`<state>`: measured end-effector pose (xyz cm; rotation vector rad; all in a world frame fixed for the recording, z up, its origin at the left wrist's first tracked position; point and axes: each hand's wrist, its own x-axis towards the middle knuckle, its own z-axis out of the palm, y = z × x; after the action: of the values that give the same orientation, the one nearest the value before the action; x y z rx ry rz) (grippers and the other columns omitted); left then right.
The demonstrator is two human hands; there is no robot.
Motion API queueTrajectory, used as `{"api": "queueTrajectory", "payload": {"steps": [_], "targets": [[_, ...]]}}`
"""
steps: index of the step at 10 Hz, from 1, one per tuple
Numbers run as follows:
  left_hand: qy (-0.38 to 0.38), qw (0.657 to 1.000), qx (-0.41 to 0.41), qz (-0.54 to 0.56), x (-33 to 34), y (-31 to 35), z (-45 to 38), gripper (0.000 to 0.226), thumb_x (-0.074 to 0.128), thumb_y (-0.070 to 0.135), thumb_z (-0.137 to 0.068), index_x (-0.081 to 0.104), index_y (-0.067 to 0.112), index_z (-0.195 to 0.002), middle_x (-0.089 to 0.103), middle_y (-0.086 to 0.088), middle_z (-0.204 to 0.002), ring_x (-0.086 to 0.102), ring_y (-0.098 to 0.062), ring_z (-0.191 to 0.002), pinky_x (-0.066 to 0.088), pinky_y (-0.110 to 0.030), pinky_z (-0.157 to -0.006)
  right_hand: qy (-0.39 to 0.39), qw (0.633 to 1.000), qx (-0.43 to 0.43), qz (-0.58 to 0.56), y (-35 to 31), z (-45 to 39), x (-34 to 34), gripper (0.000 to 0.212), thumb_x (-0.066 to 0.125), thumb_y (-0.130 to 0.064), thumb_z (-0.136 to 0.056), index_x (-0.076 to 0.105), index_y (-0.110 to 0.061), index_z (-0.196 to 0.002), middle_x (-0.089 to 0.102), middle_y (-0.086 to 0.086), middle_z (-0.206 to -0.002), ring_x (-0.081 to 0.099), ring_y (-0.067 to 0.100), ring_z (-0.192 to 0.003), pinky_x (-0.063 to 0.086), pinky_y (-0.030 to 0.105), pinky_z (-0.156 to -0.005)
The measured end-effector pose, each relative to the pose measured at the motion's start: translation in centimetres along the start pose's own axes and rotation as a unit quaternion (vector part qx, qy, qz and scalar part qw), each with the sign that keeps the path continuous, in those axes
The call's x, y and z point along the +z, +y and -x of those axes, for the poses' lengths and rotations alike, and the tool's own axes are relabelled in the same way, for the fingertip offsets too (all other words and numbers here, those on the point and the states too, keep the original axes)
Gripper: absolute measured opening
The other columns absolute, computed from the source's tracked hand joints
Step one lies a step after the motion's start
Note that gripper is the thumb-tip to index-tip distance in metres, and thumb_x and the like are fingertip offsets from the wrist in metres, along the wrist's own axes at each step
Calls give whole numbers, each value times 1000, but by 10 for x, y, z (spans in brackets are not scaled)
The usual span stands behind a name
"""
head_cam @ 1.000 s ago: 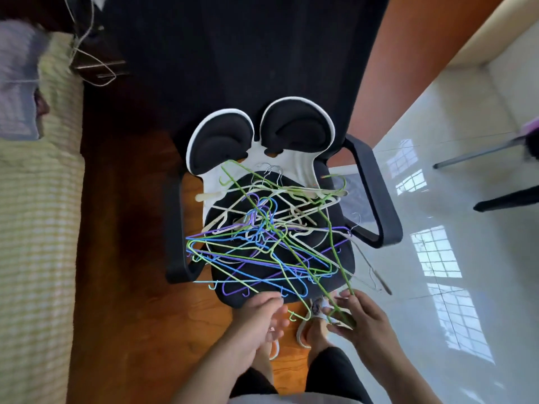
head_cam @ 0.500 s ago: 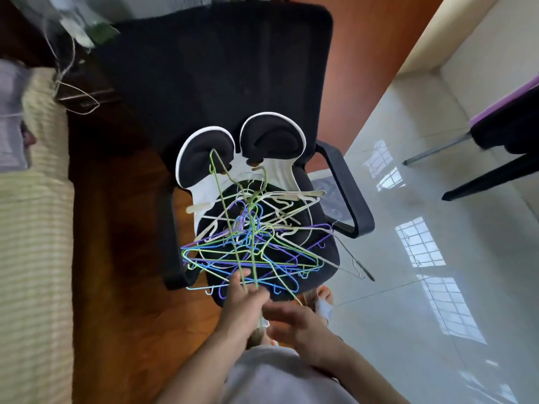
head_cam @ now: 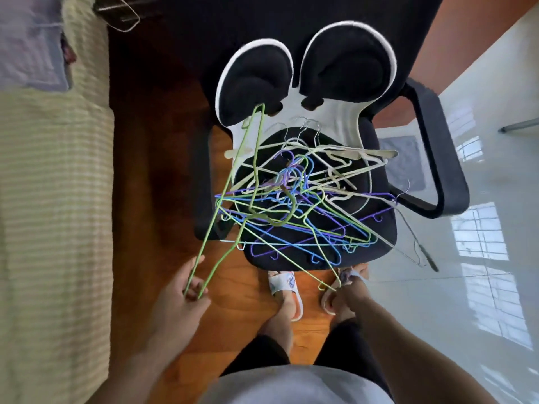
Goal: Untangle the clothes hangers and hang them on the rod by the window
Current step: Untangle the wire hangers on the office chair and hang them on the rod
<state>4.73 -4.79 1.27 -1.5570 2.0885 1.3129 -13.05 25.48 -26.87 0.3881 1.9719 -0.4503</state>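
Chair seat, tangled hangers, hands gripping

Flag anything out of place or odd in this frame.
Wire hangers lie in a knotted heap on the office chair seat, several poking past its edge. The left hand pulls a green hanger; the right hand grips another.

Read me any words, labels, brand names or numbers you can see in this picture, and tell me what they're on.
No readable text anywhere.
The left slipper has a bluish print on its strap, too blurred to read.
The hangers, the chair and the bedding show no lettering.
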Motion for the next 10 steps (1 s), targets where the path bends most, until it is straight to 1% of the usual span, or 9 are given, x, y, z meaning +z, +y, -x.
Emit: {"api": "queueTrajectory", "payload": {"steps": [1,2,3,4,5,6,7,9,10], "targets": [[13,1000,15,-5,3,-5,-13,71,65,-8,-83,52,45,-129,63,5,-86,52,-4,-56,42,-14,-57,22,1000,7,15,-39,17,-1,32,59,-16,-80,59,-10,-112,57,7,-89,58,26,-88,53,34,-79],[17,1000,14,5,2,-9,-21,70,63,-9,-84,54,40,-133,63,5,-84,49,-2,-54,44,-18,-57,-52,998,32,23,-63,38,-8,22,56,-4,-96,61,-6,-118,44,0,-74,45,13,-62,41,20,-50],[15,1000,2,9,-2,-10,-21,70,62,-8,-85,54,37,-138,64,6,-84,46,-2,-51,43,-25,-55,-17,999,9,34,-65,45,-10,13,51,-8,-100,56,-4,-111,46,3,-76,44,14,-63,41,14,-50],[13,1000,3,14,-6,-3,-17,68,62,-7,-86,54,36,-138,65,6,-85,47,-1,-51,42,-27,-59,1,999,-1,38,-53,38,-13,28,50,-19,-100,56,-3,-122,60,9,-87,59,23,-74,47,28,-67],[10,1000,9,13,-7,6,-14,66,62,-6,-87,54,36,-137,65,8,-86,48,-2,-52,43,-26,-57,-61,997,-26,-49,-59,61,-32,8,56,-13,-100,61,-10,-95,68,11,-86,66,22,-70,60,35,-69],[7,1000,16,6,-7,21,-12,65,62,-3,-88,51,44,-130,65,10,-86,53,-4,-58,44,-28,-62,-93,989,-36,-105,-62,84,-54,17,57,-4,-99,57,-15,-85,63,5,-82,68,24,-72,61,37,-65],[3,999,35,0,-9,33,-11,66,63,-3,-87,51,47,-129,67,12,-88,56,-7,-62,45,-25,-62,-145,967,57,-199,-56,83,-84,13,52,-12,-101,58,-10,-90,61,10,-79,64,31,-71,58,39,-59],[-18,998,52,26,-15,54,-20,64,61,-3,-89,52,31,-142,68,11,-86,61,-17,-73,48,-35,-74,-102,966,26,-234,-40,113,-127,22,40,5,-96,59,4,-85,50,11,-52,54,27,-45,50,35,-52],[-27,996,72,40,-22,75,-19,59,60,-2,-92,53,31,-140,68,4,-86,58,-15,-69,48,-30,-70,-79,964,-7,-255,-36,137,-144,29,36,12,-96,59,3,-81,49,13,-60,53,27,-54,51,35,-56]]}}
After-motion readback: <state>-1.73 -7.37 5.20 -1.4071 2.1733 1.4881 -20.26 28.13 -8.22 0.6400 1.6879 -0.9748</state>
